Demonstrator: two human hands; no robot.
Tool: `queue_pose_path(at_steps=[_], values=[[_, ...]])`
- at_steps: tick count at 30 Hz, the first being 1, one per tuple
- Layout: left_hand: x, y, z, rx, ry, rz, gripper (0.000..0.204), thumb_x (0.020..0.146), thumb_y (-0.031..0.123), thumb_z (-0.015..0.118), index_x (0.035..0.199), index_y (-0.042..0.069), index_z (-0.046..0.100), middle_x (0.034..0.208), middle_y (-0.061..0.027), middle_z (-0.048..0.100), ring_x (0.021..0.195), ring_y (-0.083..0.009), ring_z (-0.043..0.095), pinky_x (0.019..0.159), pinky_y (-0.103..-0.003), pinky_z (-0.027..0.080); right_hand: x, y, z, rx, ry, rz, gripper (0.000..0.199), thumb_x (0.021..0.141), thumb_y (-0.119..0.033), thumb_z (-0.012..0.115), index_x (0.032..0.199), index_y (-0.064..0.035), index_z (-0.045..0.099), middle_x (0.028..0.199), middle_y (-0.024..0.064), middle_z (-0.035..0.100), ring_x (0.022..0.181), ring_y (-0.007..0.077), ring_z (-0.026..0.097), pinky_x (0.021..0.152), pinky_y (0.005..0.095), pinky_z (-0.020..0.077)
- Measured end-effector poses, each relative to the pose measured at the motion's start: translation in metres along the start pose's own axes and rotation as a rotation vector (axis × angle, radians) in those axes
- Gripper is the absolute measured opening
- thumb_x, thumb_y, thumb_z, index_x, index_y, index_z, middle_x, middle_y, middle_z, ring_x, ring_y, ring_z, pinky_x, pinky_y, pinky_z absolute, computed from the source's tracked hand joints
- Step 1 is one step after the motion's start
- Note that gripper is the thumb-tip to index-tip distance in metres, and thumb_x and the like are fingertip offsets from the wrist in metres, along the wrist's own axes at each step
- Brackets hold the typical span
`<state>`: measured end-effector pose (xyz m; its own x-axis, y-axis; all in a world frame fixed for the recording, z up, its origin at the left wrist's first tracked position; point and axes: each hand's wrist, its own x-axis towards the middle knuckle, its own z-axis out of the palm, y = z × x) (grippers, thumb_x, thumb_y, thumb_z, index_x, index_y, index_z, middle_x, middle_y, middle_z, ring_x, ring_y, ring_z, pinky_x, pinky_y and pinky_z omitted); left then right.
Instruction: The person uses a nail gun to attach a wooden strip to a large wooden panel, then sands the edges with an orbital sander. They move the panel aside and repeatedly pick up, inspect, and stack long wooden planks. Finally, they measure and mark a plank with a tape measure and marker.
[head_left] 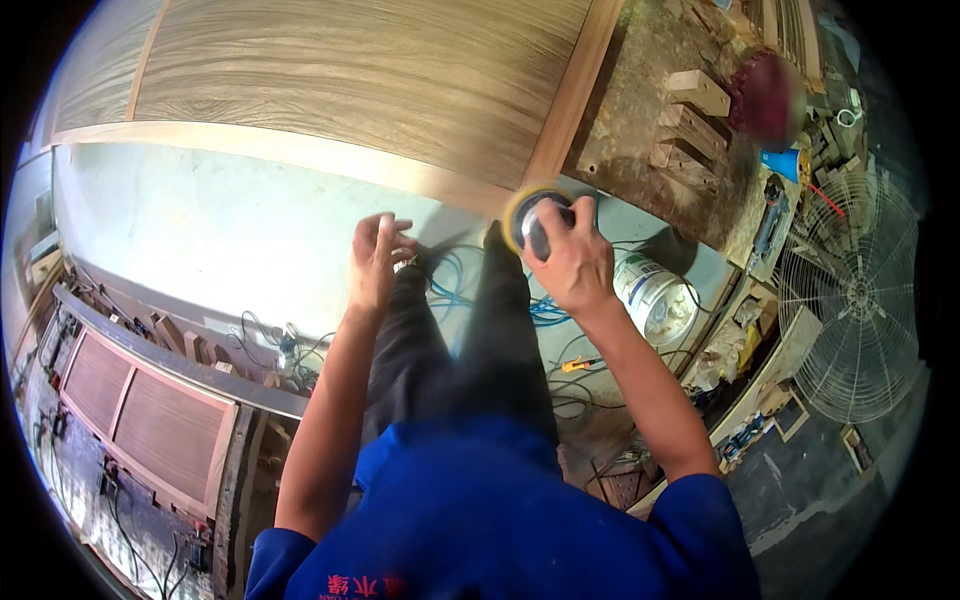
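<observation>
My right hand [578,258] grips a round sander [530,222] with a dark body and a yellowish rim. The sander sits at the near right corner of a large framed wooden panel [370,75]. The panel has dark wavy grain and a paler frame [290,148] around it. To the left, my left hand [376,258] hovers in the air short of the panel's near edge. Its fingers are loosely bent and apart, with nothing held.
Right of the panel, a worn workbench [640,130] carries wood blocks [697,92] and a dark red round object [765,98]. Below stand a white bucket [655,300] and a wire fan guard [850,300]. Blue hose [545,312] lies by my feet. Another framed panel [150,410] rests at left.
</observation>
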<state>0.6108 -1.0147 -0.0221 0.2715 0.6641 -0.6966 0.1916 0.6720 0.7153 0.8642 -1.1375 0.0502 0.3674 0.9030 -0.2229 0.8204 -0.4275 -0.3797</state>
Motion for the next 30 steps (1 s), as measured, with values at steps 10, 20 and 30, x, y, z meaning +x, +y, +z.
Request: queue_pose_path(at_steps=[10, 20, 30], values=[[-0.083, -0.124, -0.132, 0.264, 0.126, -0.199, 0.038, 0.104, 0.03, 0.059, 0.121, -0.004, 0.058, 0.107, -0.0146, 0.071, 0.083, -0.0185, 0.071, 0.072, -0.032, 0.058, -0.012, -0.005, 0.01, -0.086, 0.006, 0.019, 0.053, 0.079, -0.026, 0.08, 0.126, -0.0178, 0.056, 0.118, 0.0227, 0.05, 0.087, 0.0431, 0.069, 0.072, 0.0509, 0.06], [-0.125, -0.143, -0.1, 0.372, 0.116, -0.181, 0.034, 0.1, 0.025, 0.064, 0.119, -0.004, 0.062, 0.103, -0.0155, 0.073, 0.09, -0.0221, 0.073, 0.077, -0.034, 0.058, -0.009, -0.009, 0.006, -0.027, -0.054, -0.114, 0.049, 0.083, -0.026, 0.079, 0.124, -0.0143, 0.054, 0.112, 0.022, 0.05, 0.086, 0.0454, 0.068, 0.072, 0.0547, 0.0601], [-0.142, -0.162, -0.076, 0.455, 0.063, -0.215, 0.034, 0.103, 0.025, 0.063, 0.122, -0.002, 0.062, 0.107, -0.0133, 0.074, 0.09, -0.0186, 0.071, 0.079, -0.031, 0.057, -0.025, -0.013, 0.003, -0.044, -0.202, -0.218, 0.055, 0.079, -0.03, 0.083, 0.125, -0.0165, 0.056, 0.121, 0.0217, 0.049, 0.091, 0.0404, 0.069, 0.072, 0.0469, 0.0617]])
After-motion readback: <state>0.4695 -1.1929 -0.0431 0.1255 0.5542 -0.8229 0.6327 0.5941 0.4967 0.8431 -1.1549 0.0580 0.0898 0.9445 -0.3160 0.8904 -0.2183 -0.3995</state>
